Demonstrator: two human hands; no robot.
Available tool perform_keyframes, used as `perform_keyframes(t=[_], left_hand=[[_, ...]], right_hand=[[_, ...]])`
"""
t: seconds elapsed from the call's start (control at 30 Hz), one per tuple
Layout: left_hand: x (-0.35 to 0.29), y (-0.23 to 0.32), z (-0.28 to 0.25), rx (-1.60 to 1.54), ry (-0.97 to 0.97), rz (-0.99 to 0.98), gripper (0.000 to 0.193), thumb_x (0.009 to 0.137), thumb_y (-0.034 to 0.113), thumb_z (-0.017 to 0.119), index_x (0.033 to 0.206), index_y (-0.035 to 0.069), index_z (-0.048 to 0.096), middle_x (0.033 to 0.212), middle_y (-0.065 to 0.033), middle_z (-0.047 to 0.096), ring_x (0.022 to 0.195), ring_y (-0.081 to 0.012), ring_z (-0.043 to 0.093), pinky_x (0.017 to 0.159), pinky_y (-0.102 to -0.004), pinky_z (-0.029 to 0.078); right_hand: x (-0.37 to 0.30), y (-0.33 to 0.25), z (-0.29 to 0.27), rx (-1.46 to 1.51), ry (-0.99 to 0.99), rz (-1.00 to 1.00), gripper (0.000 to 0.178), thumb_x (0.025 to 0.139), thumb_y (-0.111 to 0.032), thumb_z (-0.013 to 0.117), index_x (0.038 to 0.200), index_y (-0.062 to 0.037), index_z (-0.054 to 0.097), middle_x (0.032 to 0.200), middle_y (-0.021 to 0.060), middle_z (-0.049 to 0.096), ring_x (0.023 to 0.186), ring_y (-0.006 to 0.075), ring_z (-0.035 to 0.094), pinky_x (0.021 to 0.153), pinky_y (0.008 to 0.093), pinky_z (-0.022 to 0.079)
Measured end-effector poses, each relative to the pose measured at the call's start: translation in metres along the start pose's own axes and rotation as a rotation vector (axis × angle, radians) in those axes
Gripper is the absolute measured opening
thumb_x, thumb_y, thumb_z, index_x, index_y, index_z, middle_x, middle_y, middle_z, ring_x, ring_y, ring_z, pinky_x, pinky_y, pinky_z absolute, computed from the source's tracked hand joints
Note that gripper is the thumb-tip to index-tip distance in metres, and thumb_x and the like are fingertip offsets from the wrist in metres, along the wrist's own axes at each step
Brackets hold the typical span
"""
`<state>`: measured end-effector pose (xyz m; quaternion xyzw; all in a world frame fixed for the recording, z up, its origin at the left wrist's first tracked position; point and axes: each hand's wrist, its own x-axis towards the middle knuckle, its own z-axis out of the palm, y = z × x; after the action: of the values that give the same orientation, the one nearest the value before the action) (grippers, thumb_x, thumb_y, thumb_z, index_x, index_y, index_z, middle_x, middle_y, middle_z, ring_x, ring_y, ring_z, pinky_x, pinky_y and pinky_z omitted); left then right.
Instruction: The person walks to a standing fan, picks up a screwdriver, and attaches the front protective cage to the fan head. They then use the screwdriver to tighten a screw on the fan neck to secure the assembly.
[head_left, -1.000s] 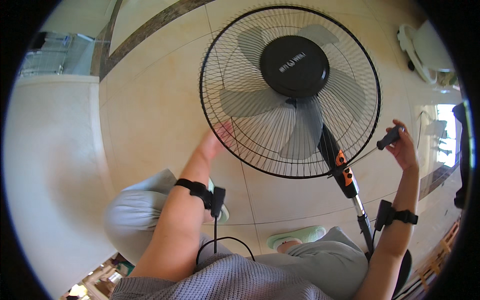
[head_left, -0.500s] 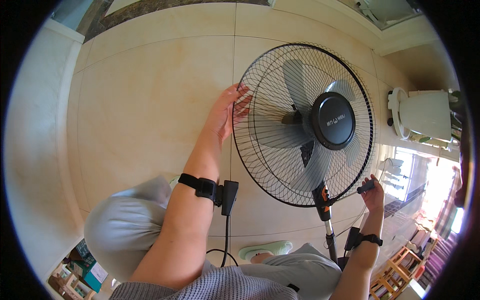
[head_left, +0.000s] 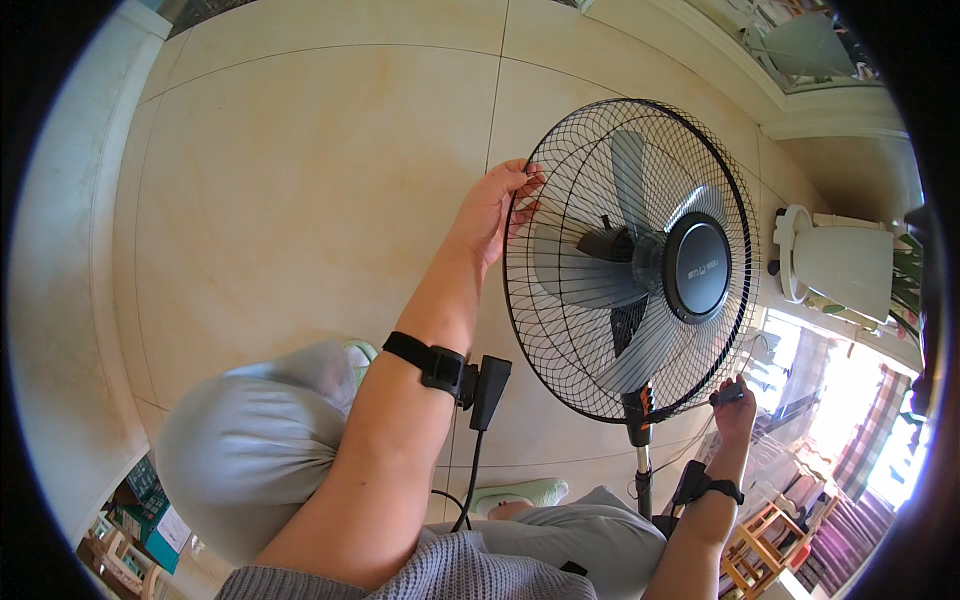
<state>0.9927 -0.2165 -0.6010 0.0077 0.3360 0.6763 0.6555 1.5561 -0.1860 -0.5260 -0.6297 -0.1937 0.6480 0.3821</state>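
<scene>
A black pedestal fan point(head_left: 697, 267) with a round wire guard and grey translucent blades stands in front of me, right of the middle. My left hand point(head_left: 488, 212) grips the guard's left rim, its fingers curled behind the wires and partly hidden by them. Lower right, my right hand point(head_left: 737, 412) is closed around the dark handle of a screwdriver point(head_left: 727, 396). Its thin shaft points left toward the fan's neck point(head_left: 638, 412), below the guard; whether the tip touches a screw is too small to tell.
The fan's pole point(head_left: 643, 462) comes down beside my right knee. A white planter point(head_left: 845, 255) on a round wheeled stand is at the right. A wooden rack point(head_left: 757, 545) stands lower right, and a pale wall point(head_left: 70, 260) runs along the left. Beige floor tiles point(head_left: 300, 200) lie beneath.
The view has shifted, and the fan head looks turned a little to the right. My left hand has gone along with the guard's rim. The screwdriver stays in my right hand.
</scene>
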Motion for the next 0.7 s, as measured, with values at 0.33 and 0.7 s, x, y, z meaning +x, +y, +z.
perform_keyframes(t=[0.33,0.7], left_hand=[[0.009,-0.001,-0.002,0.04,0.071,0.012,0.022,0.086,0.027,0.048,0.096,0.008,0.056,0.091,-0.0021,0.062,0.085,-0.0082,0.056,0.07,-0.0232,0.046],[0.022,0.006,-0.026,0.154,-0.083,0.009,0.018,0.084,0.011,0.057,0.1,0.003,0.058,0.102,-0.0074,0.061,0.093,-0.0135,0.057,0.08,-0.0253,0.045]], right_hand=[[0.004,0.006,-0.005,0.023,0.009,-0.009,0.031,0.083,-0.02,0.048,0.112,-0.0082,0.05,0.095,0.0089,0.058,0.092,0.023,0.056,0.076,0.0387,0.049],[0.006,0.011,-0.006,0.034,0.018,0.046,0.03,0.082,-0.021,0.047,0.109,-0.0088,0.05,0.092,0.0081,0.058,0.089,0.0224,0.056,0.074,0.0376,0.05]])
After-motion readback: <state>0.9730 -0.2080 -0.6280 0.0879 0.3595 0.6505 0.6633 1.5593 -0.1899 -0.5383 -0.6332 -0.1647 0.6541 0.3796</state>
